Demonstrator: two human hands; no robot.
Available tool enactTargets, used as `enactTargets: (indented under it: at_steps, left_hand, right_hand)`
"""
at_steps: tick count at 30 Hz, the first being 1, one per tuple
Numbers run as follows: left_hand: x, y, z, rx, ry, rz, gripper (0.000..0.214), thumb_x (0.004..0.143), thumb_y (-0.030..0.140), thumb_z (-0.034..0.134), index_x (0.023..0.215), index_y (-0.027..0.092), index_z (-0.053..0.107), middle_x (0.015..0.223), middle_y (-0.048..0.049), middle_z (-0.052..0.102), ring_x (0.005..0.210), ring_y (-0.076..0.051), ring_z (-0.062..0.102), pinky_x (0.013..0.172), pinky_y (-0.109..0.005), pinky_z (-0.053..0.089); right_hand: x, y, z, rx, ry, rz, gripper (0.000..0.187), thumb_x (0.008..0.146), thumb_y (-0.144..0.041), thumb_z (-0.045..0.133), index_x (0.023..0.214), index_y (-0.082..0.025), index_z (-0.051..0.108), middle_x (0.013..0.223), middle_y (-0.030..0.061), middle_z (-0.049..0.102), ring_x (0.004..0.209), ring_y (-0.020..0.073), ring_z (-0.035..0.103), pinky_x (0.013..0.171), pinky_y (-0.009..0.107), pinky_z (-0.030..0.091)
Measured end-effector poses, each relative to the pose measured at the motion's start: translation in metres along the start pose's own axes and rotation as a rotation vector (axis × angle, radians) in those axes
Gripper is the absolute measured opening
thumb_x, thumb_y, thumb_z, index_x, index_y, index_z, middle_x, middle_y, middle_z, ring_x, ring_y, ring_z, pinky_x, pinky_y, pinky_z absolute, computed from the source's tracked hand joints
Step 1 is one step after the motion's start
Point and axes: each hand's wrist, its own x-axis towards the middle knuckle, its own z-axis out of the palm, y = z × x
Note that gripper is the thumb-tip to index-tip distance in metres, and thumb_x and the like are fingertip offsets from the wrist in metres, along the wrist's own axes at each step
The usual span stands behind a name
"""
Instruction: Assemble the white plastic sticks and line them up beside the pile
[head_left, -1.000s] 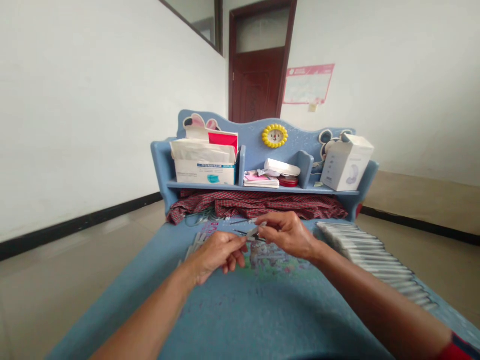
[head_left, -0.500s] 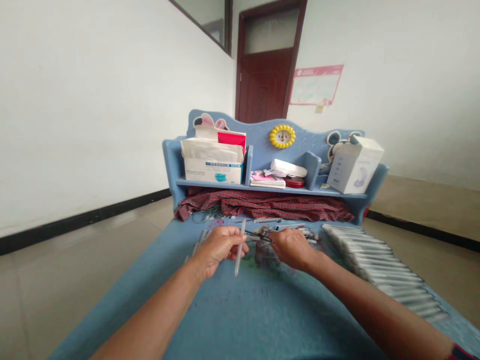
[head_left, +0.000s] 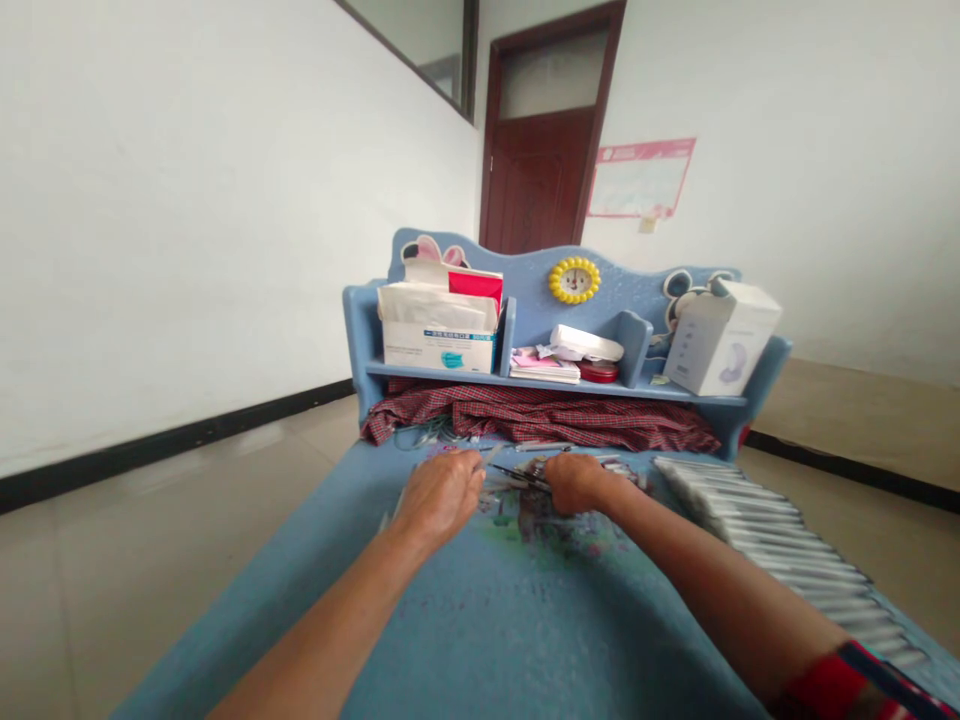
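Note:
My left hand (head_left: pixel 444 497) is closed around a thin translucent tube (head_left: pixel 492 454), which looks like a clear pen barrel. Only its far end shows past the fingers. My right hand (head_left: pixel 576 482) is closed on several thin dark rods (head_left: pixel 523 476), which look like pen refills. One rod points left, its tip close to the tube at my left hand. Blur hides whether rod and tube touch. Some pale tubes lie partly hidden beside my left hand. Behind my right hand are scattered small slim parts (head_left: pixel 622 468).
A long row of pale, pen-like sticks (head_left: pixel 787 545) lies along the right of the blue table (head_left: pixel 480 630). Red checked cloth (head_left: pixel 540 415) is bunched under the shelf (head_left: pixel 442 372). On the shelf stand a mask box (head_left: pixel 439 340), a white box (head_left: pixel 724 340) and a red tin (head_left: pixel 598 372).
My left hand has turned over, so the tube that stood out upright is now mostly covered and tilted toward the rods. My right hand stays nearly in place. The view has shifted slightly.

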Motion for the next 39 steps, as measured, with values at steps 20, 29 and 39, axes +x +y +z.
enactTargets:
  at_steps: [20, 29, 39]
  left_hand:
    - [-0.002, 0.003, -0.003, 0.127, -0.011, 0.096, 0.018, 0.084, 0.020, 0.041, 0.082, 0.019, 0.059, 0.086, -0.0071, 0.059, 0.083, -0.021, 0.055, 0.074, -0.031, 0.043]
    - [-0.003, 0.001, -0.001, 0.091, -0.022, 0.138, 0.019, 0.084, 0.021, 0.041, 0.081, 0.019, 0.060, 0.084, -0.0063, 0.058, 0.082, -0.020, 0.055, 0.074, -0.029, 0.042]
    - [-0.004, 0.005, -0.005, 0.059, -0.047, 0.252, 0.017, 0.083, 0.019, 0.044, 0.079, 0.018, 0.061, 0.082, -0.0069, 0.059, 0.082, -0.020, 0.055, 0.074, -0.029, 0.041]
  right_hand:
    - [-0.069, 0.022, -0.029, -0.240, 0.234, -0.111, 0.025, 0.081, -0.022, 0.040, 0.092, -0.013, 0.061, 0.081, 0.0141, 0.068, 0.076, 0.0258, 0.065, 0.064, 0.032, 0.046]
    - [-0.070, 0.024, -0.031, -0.278, 0.237, -0.150, 0.025, 0.081, -0.016, 0.038, 0.090, -0.012, 0.061, 0.076, 0.0153, 0.068, 0.073, 0.0265, 0.065, 0.060, 0.031, 0.044]
    - [-0.072, 0.027, -0.042, -0.372, 0.286, -0.312, 0.024, 0.081, -0.005, 0.035, 0.084, -0.010, 0.058, 0.066, 0.0129, 0.065, 0.060, 0.0212, 0.062, 0.049, 0.026, 0.032]
